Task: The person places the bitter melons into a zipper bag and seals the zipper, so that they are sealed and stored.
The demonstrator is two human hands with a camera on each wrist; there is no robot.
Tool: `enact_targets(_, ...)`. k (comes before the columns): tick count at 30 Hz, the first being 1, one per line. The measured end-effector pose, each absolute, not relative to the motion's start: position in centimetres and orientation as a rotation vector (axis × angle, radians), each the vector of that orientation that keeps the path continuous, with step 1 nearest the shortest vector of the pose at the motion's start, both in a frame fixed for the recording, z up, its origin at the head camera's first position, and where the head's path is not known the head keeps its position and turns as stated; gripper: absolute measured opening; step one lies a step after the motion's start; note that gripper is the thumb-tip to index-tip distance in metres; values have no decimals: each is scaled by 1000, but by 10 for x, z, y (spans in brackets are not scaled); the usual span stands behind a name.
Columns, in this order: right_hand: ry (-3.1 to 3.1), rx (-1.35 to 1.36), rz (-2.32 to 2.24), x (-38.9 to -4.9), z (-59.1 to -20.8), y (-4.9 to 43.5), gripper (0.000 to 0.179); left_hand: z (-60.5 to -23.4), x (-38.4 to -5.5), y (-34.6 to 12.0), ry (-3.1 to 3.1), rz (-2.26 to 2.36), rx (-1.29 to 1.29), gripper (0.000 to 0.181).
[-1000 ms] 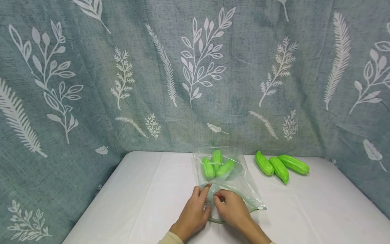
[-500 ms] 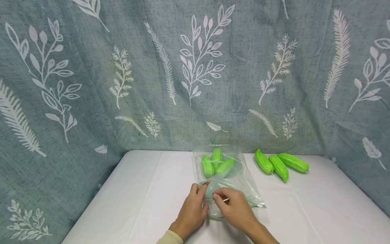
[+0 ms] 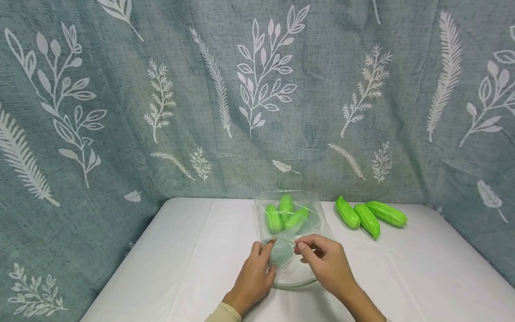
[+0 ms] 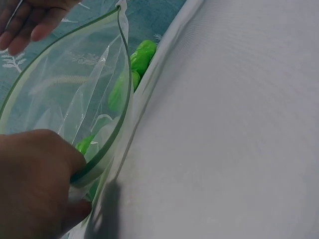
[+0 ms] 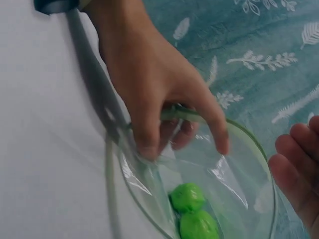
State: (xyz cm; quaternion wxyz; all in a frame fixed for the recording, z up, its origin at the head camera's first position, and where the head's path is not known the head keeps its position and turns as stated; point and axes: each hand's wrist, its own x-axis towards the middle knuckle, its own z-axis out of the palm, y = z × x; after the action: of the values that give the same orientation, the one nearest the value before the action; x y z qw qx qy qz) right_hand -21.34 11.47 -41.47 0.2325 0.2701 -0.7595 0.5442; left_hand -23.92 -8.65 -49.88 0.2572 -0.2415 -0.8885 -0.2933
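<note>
A clear zip bag [image 3: 293, 278] with a green seal strip lies on the table, its mouth gaping toward me. Inside its far end are three bright green, ridged, cucumber-like vegetables [image 3: 274, 219]. My left hand [image 3: 252, 277] grips the left part of the bag's mouth, fingers over the strip, as the left wrist view shows of the left hand [image 4: 37, 177]. On the other side, my right hand [image 3: 327, 264] is close to the mouth's right part. In the right wrist view, the right hand [image 5: 298, 167] has loosely bent fingers and stands apart from the rim, holding nothing.
To the right of the bag, three more green vegetables [image 3: 368, 221] lie side by side near the table's back edge. A white cloth [image 3: 193, 255] covers the table. A blue-green leaf-patterned curtain [image 3: 225, 107] hangs behind it and at both sides.
My right hand has moved right and slightly up from the middle of the bag's mouth, and the mouth is wider. The left hand keeps its grip in place.
</note>
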Motion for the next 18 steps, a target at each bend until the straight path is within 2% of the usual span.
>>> enact_targets(7, -2117, 572, 1569, -221, -409, 136, 8, -499, -239, -87, -2418, -807, -678, 63)
enact_targets(18, -2174, 521, 1545, -233, -406, 166, 15, -498, -240, -86, -2441, -808, -664, 64)
